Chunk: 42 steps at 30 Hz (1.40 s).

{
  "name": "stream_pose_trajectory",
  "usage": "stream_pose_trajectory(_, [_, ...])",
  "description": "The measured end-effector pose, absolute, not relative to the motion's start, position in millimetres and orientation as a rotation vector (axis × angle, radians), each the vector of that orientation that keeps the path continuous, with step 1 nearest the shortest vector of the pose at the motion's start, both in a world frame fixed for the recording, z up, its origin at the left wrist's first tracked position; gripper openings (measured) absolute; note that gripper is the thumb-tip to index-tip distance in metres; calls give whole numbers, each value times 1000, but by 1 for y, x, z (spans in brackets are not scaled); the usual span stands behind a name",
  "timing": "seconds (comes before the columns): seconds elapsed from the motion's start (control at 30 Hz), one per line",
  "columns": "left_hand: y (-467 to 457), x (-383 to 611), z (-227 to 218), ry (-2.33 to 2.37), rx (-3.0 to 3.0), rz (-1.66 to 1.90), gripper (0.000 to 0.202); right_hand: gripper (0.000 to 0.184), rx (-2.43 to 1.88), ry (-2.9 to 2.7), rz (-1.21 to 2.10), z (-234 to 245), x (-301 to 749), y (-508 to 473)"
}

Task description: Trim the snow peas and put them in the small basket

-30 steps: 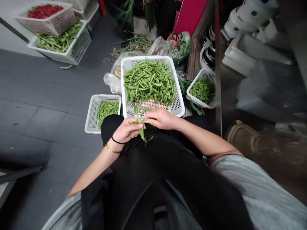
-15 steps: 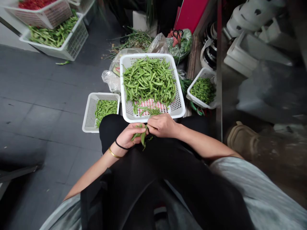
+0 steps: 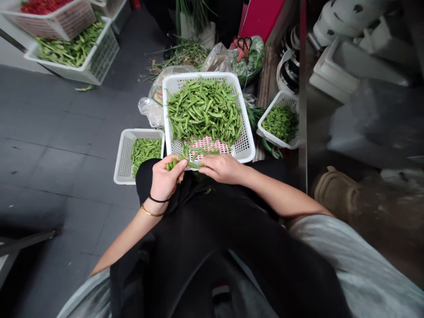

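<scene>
- Grey floor tiles (image 3: 49, 132) fill the left of the view; the person sits above them, with a black-trousered lap (image 3: 205, 229) at the bottom centre.
- The left hand (image 3: 165, 176) is curled shut around a small bunch of pea pods (image 3: 174, 163), whose tips stick out above the thumb.
- The right hand (image 3: 223, 168) lies palm down at three o'clock from the left hand. Its fingertips pinch the end of a single pod (image 3: 190, 164), which spans the gap between the two hands.
- A black hair tie (image 3: 157, 200) and a gold bangle (image 3: 149, 213) circle the left wrist.
- At twelve o'clock from the hands, just beyond the knees, stands a large white basket (image 3: 248, 150) heaped with a pile of pods (image 3: 203, 110). A red-and-white patch shows through its bare near end.
- At ten o'clock a small white basket (image 3: 123, 159) sits against the large one, with a few pods (image 3: 145, 150) in its right half.
- At two o'clock another small basket (image 3: 265, 134) holds fine green trimmings (image 3: 281, 121).
- Crumpled clear plastic bags (image 3: 150, 110) lie at the large basket's far left corner.
- Red-handled scissors (image 3: 244, 44) rest on a bagged bundle of greens at one o'clock.
- Far off at ten o'clock, a basket of long green pods (image 3: 101, 62) has a basket of red vegetables (image 3: 77, 22) stacked on it.
- A tan shoe (image 3: 331, 187) rests at three o'clock.
</scene>
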<state>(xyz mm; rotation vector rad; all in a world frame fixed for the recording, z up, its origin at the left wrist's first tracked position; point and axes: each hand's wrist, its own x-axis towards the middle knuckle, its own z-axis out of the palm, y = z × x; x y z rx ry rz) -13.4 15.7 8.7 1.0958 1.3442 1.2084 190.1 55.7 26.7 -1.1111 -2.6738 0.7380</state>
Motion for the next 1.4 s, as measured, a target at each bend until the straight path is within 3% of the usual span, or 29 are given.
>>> stream_pose_trajectory(0.13, [13,-27,28,1481,1789,1037,27,22,-835,-3014,599,26,179,53])
stream_pose_trajectory(0.23, [11,-26,37,1202,1989,646,11,23,-635,-2993,552,31,178,52])
stream_pose_trajectory(0.33, [13,-17,31,1131,1736,694,14,29,-725,-2695,648,32,176,55])
stream_pose_trajectory(0.47, [24,-18,10,1211,995,1258,16,29,-945,-2349,795,18,186,73])
stream_pose_trajectory(0.57, [38,-35,0,1097,659,1467,14,30,-1119,-2399,783,0,206,97])
stream_pose_trajectory(0.7, [47,-52,-4,912,467,1353,19,19,-1356,-2915,814,-26,211,130])
stream_pose_trajectory(0.77, [48,-52,-6,848,404,1250,15,25,-1376,-3161,740,-40,194,141])
stream_pose_trajectory(0.87, [46,-47,-9,787,370,1160,19,26,-1260,-3268,508,-67,156,148])
stream_pose_trajectory(1.03, [42,-46,-11,807,394,1057,11,23,-1005,-3385,558,-94,123,157])
stream_pose_trajectory(1.13, [39,-44,-13,894,409,978,14,20,-1068,-3156,624,-76,138,158])
stream_pose_trajectory(1.3, [33,-16,-17,979,428,940,28,21,-996,-2305,1030,-27,167,114])
stream_pose_trajectory(1.4, [29,4,-17,978,480,1033,28,22,-953,-2050,1007,-21,169,74])
